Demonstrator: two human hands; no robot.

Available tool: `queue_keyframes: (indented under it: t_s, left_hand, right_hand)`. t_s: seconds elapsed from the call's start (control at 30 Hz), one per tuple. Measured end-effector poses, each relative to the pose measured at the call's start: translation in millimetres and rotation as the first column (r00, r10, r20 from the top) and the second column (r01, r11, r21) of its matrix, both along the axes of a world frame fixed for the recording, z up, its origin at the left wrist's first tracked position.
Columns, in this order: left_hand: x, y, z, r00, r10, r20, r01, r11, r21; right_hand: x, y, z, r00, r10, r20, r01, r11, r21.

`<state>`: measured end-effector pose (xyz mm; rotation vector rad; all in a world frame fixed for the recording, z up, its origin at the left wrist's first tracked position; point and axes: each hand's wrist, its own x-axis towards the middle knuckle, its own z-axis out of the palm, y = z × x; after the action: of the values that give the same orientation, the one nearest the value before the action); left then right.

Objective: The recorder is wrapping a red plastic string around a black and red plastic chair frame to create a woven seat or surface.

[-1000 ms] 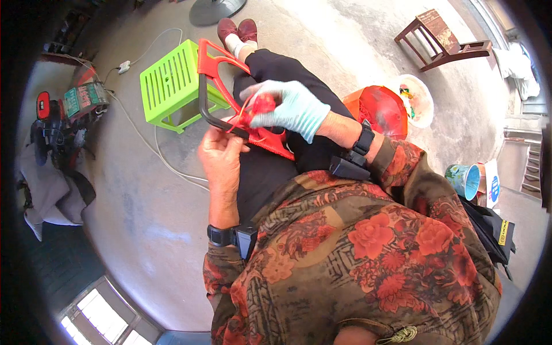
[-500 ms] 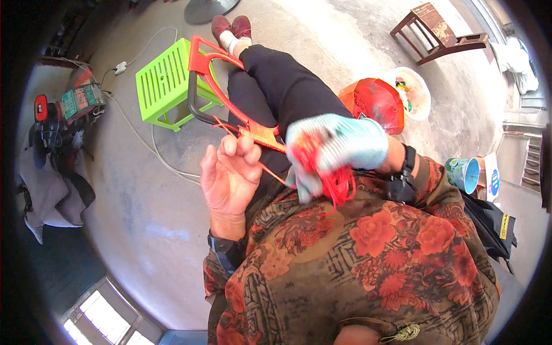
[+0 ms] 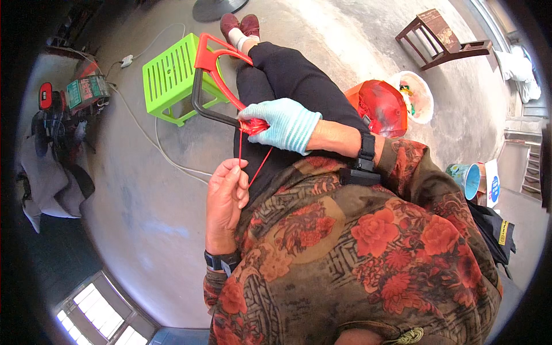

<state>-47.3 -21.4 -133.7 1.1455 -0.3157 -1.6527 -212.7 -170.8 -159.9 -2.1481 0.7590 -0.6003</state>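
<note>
A red-orange curved frame with a dark bent bar lies across my legs. My right hand, in a light blue knitted glove, is closed around a bundle of red cord against the near end of the frame. The glove hides part of the bundle, and I cannot tell whether the hand also grips the frame. Bare and just below, my left hand pinches the strand of red cord that runs down from there. Another strand slants from the glove toward the left fingers.
A green plastic stool stands beyond the frame on the left, with a white cable along the floor. To the right are a red container, a white bucket and a brown wooden chair.
My right hand has moved left to the frame with the cord bundle. My left hand, with its fingers loosely curled before, has dropped slightly and now pinches the cord, which hangs down taut.
</note>
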Motion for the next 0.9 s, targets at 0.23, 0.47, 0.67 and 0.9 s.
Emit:
queue_keyframes:
  t_s: [0.23, 0.47, 0.67, 0.9]
  left_hand:
    - [2, 12, 3, 0.985, -0.087, 0.149, 0.094, 0.995, -0.036]
    - [-5, 5, 7, 0.987, -0.086, -0.137, 0.075, 0.994, -0.083]
    - [-6, 4, 12, 0.983, 0.051, -0.176, -0.083, 0.98, -0.18]
    - [-18, -13, 20, 0.989, -0.055, -0.138, 0.022, 0.973, -0.229]
  right_hand:
    - [-18, -22, 14, 0.953, -0.267, 0.143, 0.026, 0.541, 0.841]
    - [-65, -40, 27, 0.789, -0.506, 0.347, -0.158, 0.379, 0.912]
    - [-95, -16, 29, 0.993, -0.027, -0.118, 0.024, 0.999, -0.024]
    - [-101, -16, 51, 0.896, -0.414, 0.163, 0.173, 0.662, 0.73]
